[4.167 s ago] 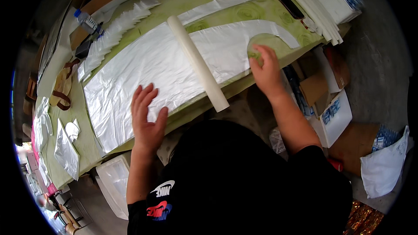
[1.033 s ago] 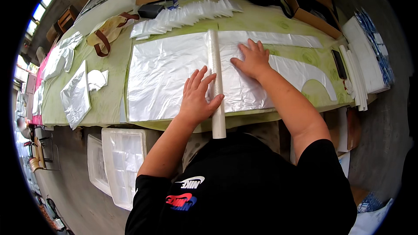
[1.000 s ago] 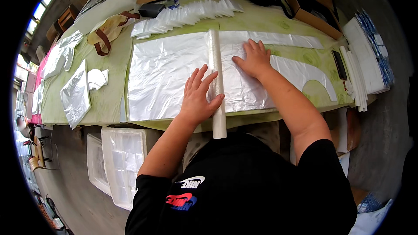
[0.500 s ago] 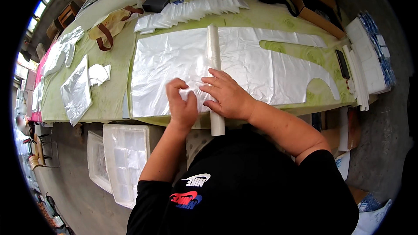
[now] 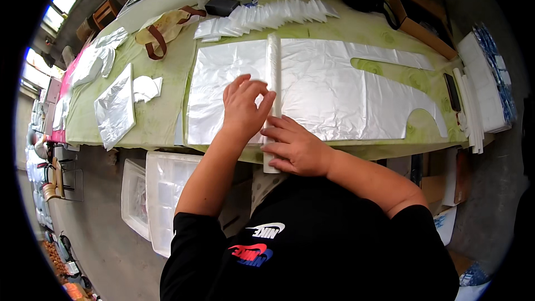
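Head view: left hand (image 5: 242, 108) lies flat, fingers spread, on the plastic sheet (image 5: 329, 92), fingertips touching the white tube (image 5: 273, 100) lying across it. Right hand (image 5: 295, 150) is closed around the tube's near end at the green table (image 5: 156, 111) edge.

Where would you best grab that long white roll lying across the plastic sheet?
Probably the near end of the white roll, from the table's front edge: it overhangs there, beside the right hand, while the rest lies flat on the plastic sheet.

bare green tabletop (image 5: 161, 117) lies free between plastic sheet (image 5: 334, 89) and folded bags (image 5: 114, 108).
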`<state>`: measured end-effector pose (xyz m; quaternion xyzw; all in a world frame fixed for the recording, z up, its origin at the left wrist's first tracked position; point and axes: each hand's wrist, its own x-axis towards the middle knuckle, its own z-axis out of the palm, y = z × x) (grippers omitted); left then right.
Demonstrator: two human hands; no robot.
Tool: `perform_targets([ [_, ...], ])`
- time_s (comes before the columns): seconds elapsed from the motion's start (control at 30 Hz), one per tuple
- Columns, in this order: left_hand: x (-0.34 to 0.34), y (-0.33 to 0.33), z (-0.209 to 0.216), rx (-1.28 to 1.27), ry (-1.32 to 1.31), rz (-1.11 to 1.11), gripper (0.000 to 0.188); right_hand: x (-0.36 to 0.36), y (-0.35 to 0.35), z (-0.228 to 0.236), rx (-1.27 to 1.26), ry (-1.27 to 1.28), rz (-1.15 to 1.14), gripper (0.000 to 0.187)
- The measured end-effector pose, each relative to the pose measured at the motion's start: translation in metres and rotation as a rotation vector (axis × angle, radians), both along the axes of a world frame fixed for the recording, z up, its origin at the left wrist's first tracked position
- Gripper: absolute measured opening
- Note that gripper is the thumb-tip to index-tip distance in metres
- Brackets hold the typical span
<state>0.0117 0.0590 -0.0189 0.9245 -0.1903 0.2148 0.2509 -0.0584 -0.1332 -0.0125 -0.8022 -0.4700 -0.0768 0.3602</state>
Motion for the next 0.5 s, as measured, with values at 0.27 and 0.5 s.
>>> perform_targets([
  [0.27,-0.009,0.027,0.015,0.016,0.281,-0.015,0.032,-0.011,0.011,0.013,0.08,0.071,0.222,0.021],
  [0.5,-0.024,0.045,0.049,0.01,-0.008,0.07,0.051,-0.032,-0.027,0.008,0.183,0.14,0.098,0.019],
])
